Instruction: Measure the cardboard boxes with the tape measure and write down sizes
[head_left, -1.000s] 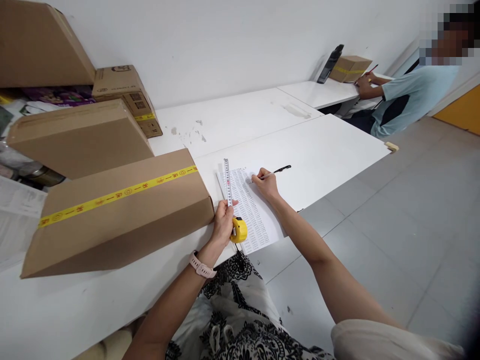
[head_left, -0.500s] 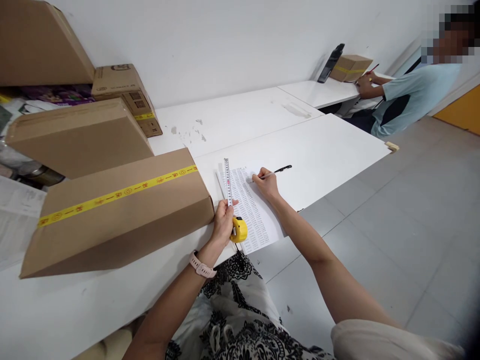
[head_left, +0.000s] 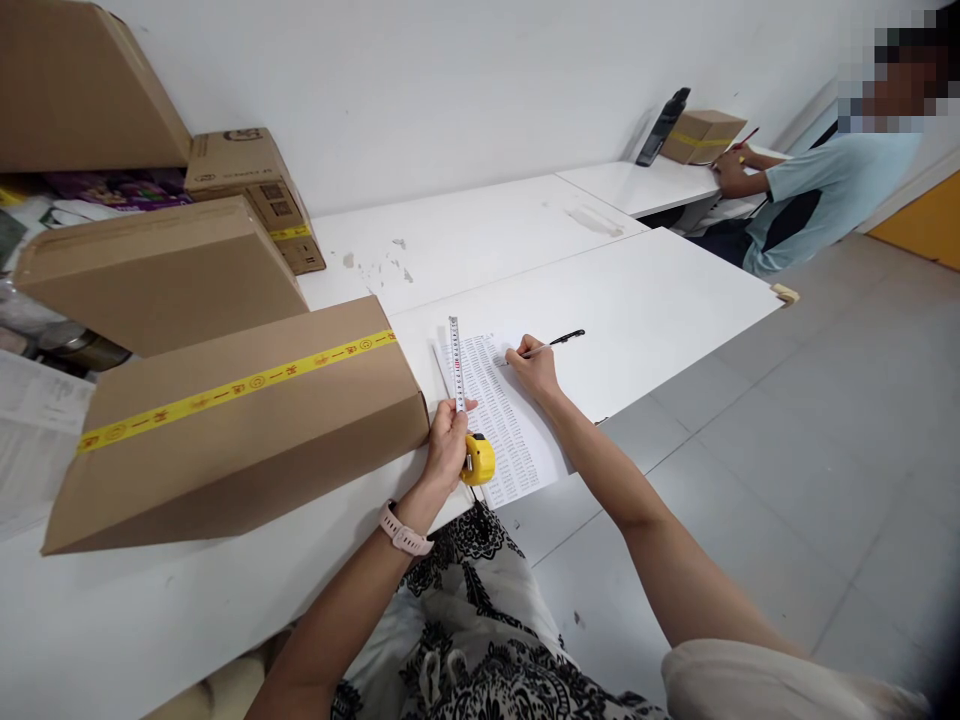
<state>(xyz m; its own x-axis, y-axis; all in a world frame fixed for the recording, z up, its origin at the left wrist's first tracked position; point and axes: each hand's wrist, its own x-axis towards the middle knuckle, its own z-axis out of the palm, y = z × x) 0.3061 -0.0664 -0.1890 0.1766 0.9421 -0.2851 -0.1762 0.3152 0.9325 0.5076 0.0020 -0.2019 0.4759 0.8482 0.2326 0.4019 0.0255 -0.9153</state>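
Note:
My left hand is closed on a yellow tape measure, whose blade sticks out a short way over a printed sheet. Columns of small print fill the sheet, too fine to read. In my right hand is a black pen, gripped in a writing hold with its tip end at the upper part of the paper. The fingers hide the exact tip. Just left of my left hand lies a large cardboard box with yellow printed tape along its top.
More cardboard boxes stand behind the large one at the left. At the far right a person sits at the white table near a black bottle and a small taped box. The table's front edge runs under my right forearm.

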